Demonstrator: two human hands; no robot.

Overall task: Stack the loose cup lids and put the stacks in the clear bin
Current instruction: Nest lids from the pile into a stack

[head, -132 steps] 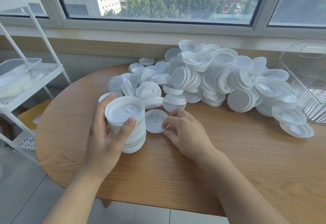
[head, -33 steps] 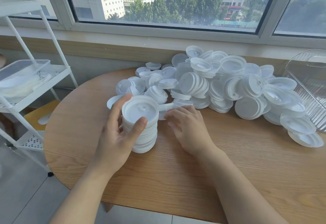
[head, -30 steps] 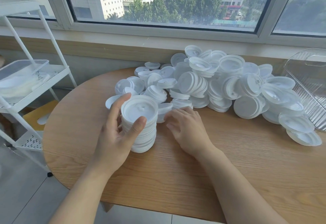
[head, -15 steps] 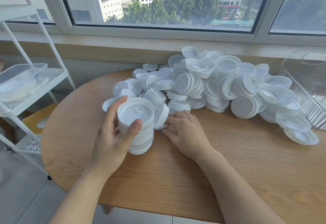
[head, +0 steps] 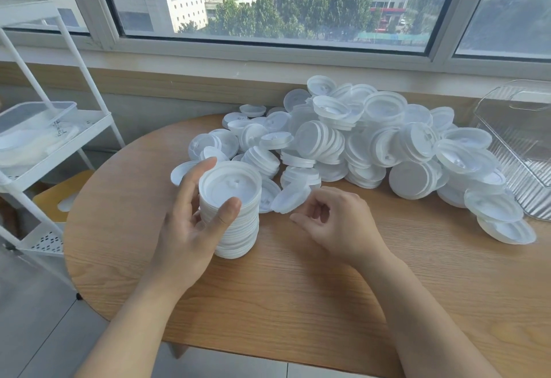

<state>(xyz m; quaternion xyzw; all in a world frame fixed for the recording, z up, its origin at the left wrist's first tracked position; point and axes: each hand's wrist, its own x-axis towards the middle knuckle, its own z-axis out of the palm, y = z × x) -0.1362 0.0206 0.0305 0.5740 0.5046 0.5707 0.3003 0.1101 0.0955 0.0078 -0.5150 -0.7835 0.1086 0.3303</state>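
Observation:
A tall stack of white cup lids (head: 235, 219) stands on the round wooden table (head: 298, 294). My left hand (head: 187, 228) grips it, with the thumb on the near side and the fingers round the left. My right hand (head: 337, 219) hovers just right of the stack, its fingers loosely curled and holding nothing. A tilted loose lid (head: 290, 197) leans beside those fingertips. Behind lies a big pile of loose lids (head: 372, 145). The clear bin (head: 524, 151) lies tipped at the table's far right.
A white metal trolley (head: 59, 151) with a clear tray stands left of the table, and a yellow stool (head: 53, 196) sits below it. The window sill and wall run behind the pile. Bare wood shows along the table's near side.
My right hand lifted a few lids on edge beside the stack, then drew back and curled loosely. One lid now leans tilted. My left hand kept its grip on the stack.

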